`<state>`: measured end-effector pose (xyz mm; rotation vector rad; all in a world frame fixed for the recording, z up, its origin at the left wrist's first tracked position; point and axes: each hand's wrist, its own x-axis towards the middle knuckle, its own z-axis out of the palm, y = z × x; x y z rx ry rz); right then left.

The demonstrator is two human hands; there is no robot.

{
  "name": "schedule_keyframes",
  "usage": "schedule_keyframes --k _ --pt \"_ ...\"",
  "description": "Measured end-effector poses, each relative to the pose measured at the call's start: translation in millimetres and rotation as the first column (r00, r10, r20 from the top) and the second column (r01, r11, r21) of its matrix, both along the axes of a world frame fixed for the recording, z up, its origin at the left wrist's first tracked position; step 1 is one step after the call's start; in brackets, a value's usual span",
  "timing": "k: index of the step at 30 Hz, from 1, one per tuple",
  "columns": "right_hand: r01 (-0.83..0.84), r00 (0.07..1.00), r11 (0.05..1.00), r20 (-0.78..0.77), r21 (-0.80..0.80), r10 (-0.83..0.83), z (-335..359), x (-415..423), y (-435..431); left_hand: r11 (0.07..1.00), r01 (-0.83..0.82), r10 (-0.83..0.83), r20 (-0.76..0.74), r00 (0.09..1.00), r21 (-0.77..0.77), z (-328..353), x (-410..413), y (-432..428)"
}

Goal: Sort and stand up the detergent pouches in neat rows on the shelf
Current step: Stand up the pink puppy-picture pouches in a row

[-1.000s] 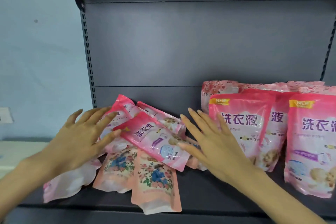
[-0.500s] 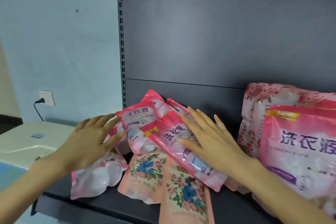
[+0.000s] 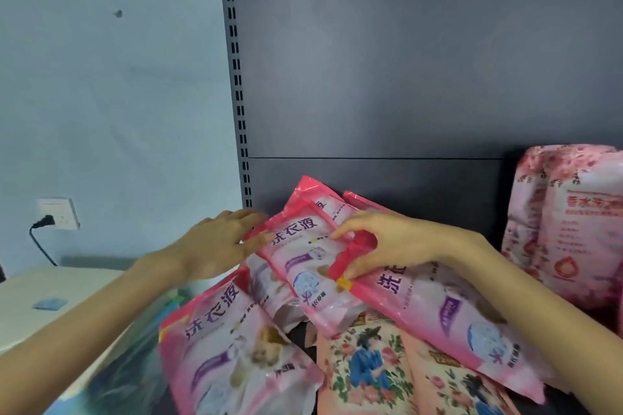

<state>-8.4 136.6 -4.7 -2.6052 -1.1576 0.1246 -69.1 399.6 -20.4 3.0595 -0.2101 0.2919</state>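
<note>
Detergent pouches [image 3: 232, 344] lie in a loose, overlapping heap at the lower centre of the frame, on the floor of the dark shelf [image 3: 404, 94]; none in this heap stands.

Judgement: these are soft, liquid-filled film bags, fairly heavy, glossy and likely to slide over one another. The body sags, so the stiffer sealed top band is the sound place to take hold. A hand should go under the base when setting one upright.

Slanted pouch [image 3: 448, 317], running toward the lower right, is the one in hand. My right hand [image 3: 397, 242] pinches its red top band between thumb and curled fingers, wrist arched above it.

My left hand [image 3: 212, 242] reaches in from the left, fingers stretched to the top corner of the middle pouch [image 3: 303, 253]. Whether it clamps that corner I cannot tell.

Floral pouches [image 3: 367, 371] lie beneath. Upright pouches [image 3: 573, 229] stand at the right edge.
</note>
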Motion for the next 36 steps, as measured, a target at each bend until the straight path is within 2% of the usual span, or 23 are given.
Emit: schedule_keyframes --k 3,6,11,18,23,28,30,33,36 --pt "0.041 0.999 0.999 -0.026 -0.013 -0.042 4.8 5.3 2.0 0.997 0.075 -0.077 -0.068 0.995 -0.020 -6.0 19.6 1.3" --pt "0.054 0.997 0.999 -0.056 -0.007 -0.054 5.0 9.8 0.1 0.992 0.117 -0.120 -0.044 0.992 -0.053 -7.8 30.9 0.8" --pt "0.047 0.998 0.997 -0.034 -0.066 -0.050 13.9 11.3 0.6 0.960 0.156 -0.161 -0.004 0.987 -0.230 -10.1 48.5 7.0" --pt "0.070 0.997 0.992 0.028 -0.102 -0.068 26.4 9.9 -0.8 0.950 0.031 -0.061 -0.086 0.994 -0.312 -8.4 58.5 10.3" --pt "0.034 0.999 0.999 0.043 -0.019 -0.033 27.5 11.4 -4.8 0.925 -0.078 0.021 -0.155 0.988 -0.371 -4.1 61.0 11.2" --pt "0.116 0.975 0.993 0.189 0.003 -0.114 33.9 10.8 -22.2 0.934 -0.049 0.014 -0.101 0.995 -0.354 -2.2 66.9 9.8" --pt "0.165 0.950 0.986 0.272 -0.012 -0.156 36.2 9.2 -29.4 0.899 -0.011 -0.024 -0.073 0.997 -0.438 -1.7 66.4 10.9" --pt "0.204 0.907 0.979 0.379 -0.012 -0.184 37.5 6.8 -36.5 0.789 0.006 -0.073 -0.084 0.994 -0.615 1.5 66.5 10.0" --pt "0.230 0.864 0.973 0.458 0.016 -0.212 42.9 3.8 -41.9 0.791 0.001 -0.096 -0.122 0.988 -0.612 2.0 67.6 7.7"
